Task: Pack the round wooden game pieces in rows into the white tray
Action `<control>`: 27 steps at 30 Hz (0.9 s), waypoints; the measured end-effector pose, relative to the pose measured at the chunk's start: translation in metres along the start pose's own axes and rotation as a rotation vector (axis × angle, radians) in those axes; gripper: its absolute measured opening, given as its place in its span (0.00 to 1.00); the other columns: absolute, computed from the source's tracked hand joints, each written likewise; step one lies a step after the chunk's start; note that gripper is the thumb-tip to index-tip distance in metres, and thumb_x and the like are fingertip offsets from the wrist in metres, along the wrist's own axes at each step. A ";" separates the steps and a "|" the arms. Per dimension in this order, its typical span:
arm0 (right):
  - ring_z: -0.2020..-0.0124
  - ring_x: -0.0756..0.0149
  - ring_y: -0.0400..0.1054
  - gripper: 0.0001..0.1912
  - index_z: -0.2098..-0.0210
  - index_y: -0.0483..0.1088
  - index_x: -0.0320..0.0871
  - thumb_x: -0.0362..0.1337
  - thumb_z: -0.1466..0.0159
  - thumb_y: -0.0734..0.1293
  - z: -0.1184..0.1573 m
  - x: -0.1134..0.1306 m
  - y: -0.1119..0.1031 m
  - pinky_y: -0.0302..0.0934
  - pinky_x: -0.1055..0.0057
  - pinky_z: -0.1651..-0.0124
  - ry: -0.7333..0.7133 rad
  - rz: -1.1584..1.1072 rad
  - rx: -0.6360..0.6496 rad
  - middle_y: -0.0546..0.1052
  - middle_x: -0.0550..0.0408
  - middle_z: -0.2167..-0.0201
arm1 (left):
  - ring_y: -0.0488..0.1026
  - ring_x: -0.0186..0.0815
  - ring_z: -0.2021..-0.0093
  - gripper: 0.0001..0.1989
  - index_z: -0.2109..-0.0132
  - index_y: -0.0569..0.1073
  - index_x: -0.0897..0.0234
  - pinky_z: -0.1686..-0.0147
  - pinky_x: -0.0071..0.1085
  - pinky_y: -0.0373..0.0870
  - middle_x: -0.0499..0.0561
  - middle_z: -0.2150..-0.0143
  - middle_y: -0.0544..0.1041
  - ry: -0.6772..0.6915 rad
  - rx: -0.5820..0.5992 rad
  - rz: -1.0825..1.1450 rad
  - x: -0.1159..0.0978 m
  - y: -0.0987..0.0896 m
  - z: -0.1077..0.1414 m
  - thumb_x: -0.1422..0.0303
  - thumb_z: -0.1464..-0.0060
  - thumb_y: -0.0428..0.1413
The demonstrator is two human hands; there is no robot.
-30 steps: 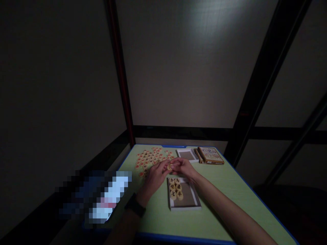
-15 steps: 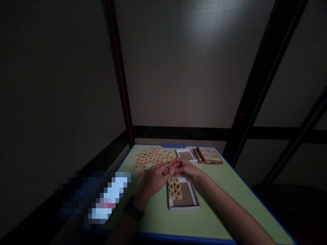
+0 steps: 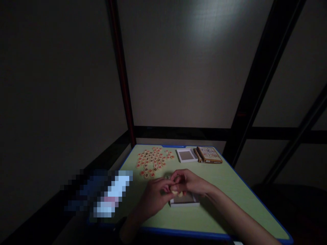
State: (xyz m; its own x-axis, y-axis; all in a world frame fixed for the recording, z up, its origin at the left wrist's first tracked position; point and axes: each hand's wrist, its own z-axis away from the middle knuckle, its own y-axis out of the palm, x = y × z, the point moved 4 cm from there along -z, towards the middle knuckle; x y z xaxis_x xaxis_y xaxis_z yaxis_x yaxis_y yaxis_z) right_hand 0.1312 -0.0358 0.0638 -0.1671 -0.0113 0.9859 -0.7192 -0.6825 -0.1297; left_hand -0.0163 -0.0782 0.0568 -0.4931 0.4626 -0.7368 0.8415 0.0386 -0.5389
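Note:
Both hands meet over a shallow white box tray (image 3: 185,204) near the front of the green table. My left hand (image 3: 154,195) comes in from the left with its fingers curled inward, touching my right hand (image 3: 187,182). Between the pressed-together fingertips is a round, cream-coloured Chinese chess piece (image 3: 174,192), mostly covered by the fingers. Another chess piece (image 3: 181,194) peeks out below the right fingers, in the tray. The hands hide the rest of the tray's pieces.
Many loose chess pieces (image 3: 150,160) with red or black characters lie spread at the far left. A second white tray (image 3: 187,155) sits at the back, beside a printed game box (image 3: 209,154). A blurred bright device (image 3: 112,195) is at the table's left edge.
My two hands have come down and nearer to me, from the tray's far edge to over its pieces. They now cover the rows of black pieces that showed before.

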 end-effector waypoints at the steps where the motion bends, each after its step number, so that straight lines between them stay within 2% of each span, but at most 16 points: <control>1: 0.79 0.72 0.65 0.29 0.66 0.70 0.40 0.53 0.55 0.79 0.004 -0.002 0.002 0.55 0.77 0.78 0.007 0.008 -0.024 0.74 0.60 0.78 | 0.75 0.31 0.70 0.11 0.62 0.82 0.60 0.67 0.24 0.70 0.45 0.69 0.81 0.018 0.004 -0.014 -0.002 0.001 0.003 0.76 0.55 0.65; 5: 0.79 0.74 0.61 0.29 0.69 0.67 0.42 0.55 0.56 0.79 0.011 -0.011 0.004 0.52 0.76 0.76 -0.048 -0.003 -0.167 0.70 0.63 0.81 | 0.75 0.31 0.69 0.13 0.62 0.81 0.60 0.65 0.25 0.70 0.45 0.69 0.80 0.026 0.011 -0.022 -0.001 0.006 0.008 0.79 0.55 0.63; 9: 0.77 0.74 0.59 0.27 0.73 0.64 0.43 0.52 0.56 0.80 0.017 -0.023 0.003 0.53 0.75 0.72 -0.086 0.038 -0.290 0.68 0.64 0.80 | 0.76 0.34 0.62 0.18 0.57 0.79 0.59 0.58 0.28 0.72 0.47 0.60 0.81 0.011 0.013 -0.008 0.006 0.008 0.015 0.78 0.56 0.65; 11: 0.76 0.72 0.59 0.21 0.73 0.65 0.43 0.46 0.52 0.78 0.023 -0.028 0.002 0.52 0.74 0.72 -0.058 0.177 -0.383 0.69 0.63 0.79 | 0.76 0.36 0.59 0.15 0.61 0.77 0.61 0.57 0.29 0.71 0.48 0.58 0.80 -0.035 0.001 -0.053 0.012 0.008 0.021 0.77 0.58 0.67; 13: 0.75 0.71 0.60 0.14 0.74 0.66 0.43 0.39 0.48 0.75 0.031 -0.031 0.002 0.51 0.73 0.71 -0.005 0.378 -0.485 0.71 0.61 0.78 | 0.74 0.36 0.60 0.11 0.68 0.74 0.62 0.60 0.29 0.69 0.48 0.62 0.78 -0.114 0.016 -0.141 0.017 0.008 0.026 0.75 0.59 0.68; 15: 0.74 0.69 0.62 0.09 0.73 0.67 0.43 0.34 0.45 0.73 0.036 -0.032 0.006 0.50 0.73 0.70 0.051 0.556 -0.543 0.74 0.59 0.77 | 0.73 0.36 0.62 0.12 0.72 0.70 0.63 0.61 0.30 0.67 0.47 0.65 0.76 -0.180 0.068 -0.224 0.020 0.011 0.031 0.73 0.57 0.68; 19: 0.72 0.67 0.67 0.07 0.71 0.70 0.43 0.34 0.43 0.73 0.040 -0.030 0.015 0.49 0.72 0.69 0.141 0.721 -0.571 0.78 0.57 0.74 | 0.72 0.38 0.57 0.10 0.70 0.70 0.62 0.58 0.31 0.64 0.47 0.63 0.75 -0.175 0.155 -0.282 0.017 0.018 0.033 0.70 0.53 0.66; 27: 0.65 0.61 0.75 0.04 0.66 0.77 0.45 0.34 0.41 0.69 0.038 -0.022 0.023 0.51 0.71 0.67 0.184 0.899 -0.549 0.83 0.54 0.68 | 0.71 0.38 0.55 0.06 0.69 0.71 0.61 0.56 0.31 0.63 0.48 0.62 0.75 -0.140 0.176 -0.275 0.017 0.022 0.033 0.70 0.49 0.62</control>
State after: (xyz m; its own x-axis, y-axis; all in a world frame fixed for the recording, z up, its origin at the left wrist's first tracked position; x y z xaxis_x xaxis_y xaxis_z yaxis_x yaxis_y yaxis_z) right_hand 0.1444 -0.0790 0.0428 -0.8533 -0.2045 0.4797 -0.4792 -0.0554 -0.8759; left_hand -0.0137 -0.0990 0.0191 -0.7319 0.3299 -0.5962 0.6276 -0.0143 -0.7784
